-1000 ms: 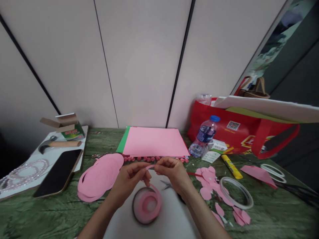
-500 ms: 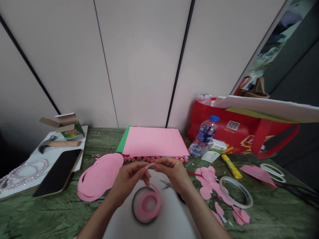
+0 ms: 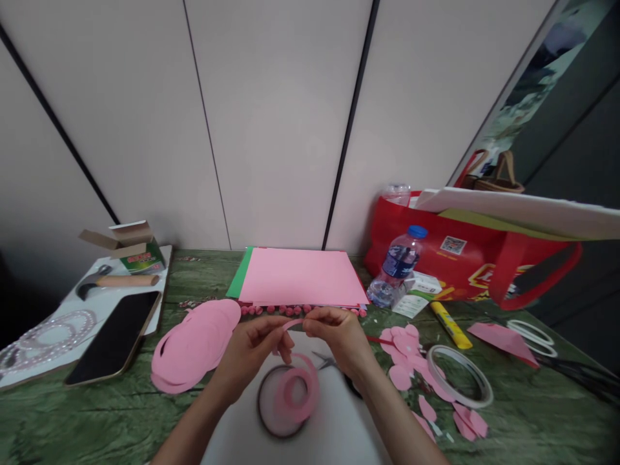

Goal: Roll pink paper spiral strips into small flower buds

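Observation:
Between my two hands runs a pink paper strip (image 3: 293, 323), pinched at one spot by my left hand (image 3: 254, 342) and a little farther along by my right hand (image 3: 336, 336). Below them the strip hangs down in a loose spiral (image 3: 310, 400). Under the spiral is a dark-rimmed round thing (image 3: 264, 413), partly hidden by the paper. Grey scissor blades (image 3: 323, 360) show beside my right wrist, their handles mostly covered by it. A white sheet or board (image 3: 334, 426) lies beneath my forearms.
Pink paper ovals (image 3: 194, 349) lie left, pink sheets (image 3: 303, 276) and red rolled flowers (image 3: 283, 310) behind. At right are paper petals (image 3: 404, 349), a tape roll (image 3: 484, 387), a glue stick (image 3: 450, 325), a bottle (image 3: 397, 268) and a red bag (image 3: 436, 239). A phone (image 3: 116, 336) and hammer (image 3: 126, 280) lie left.
The hanging spiral of paper has swung slightly to the right. My right fingers have shifted a little right along the strip, and a bit more of it shows between my hands.

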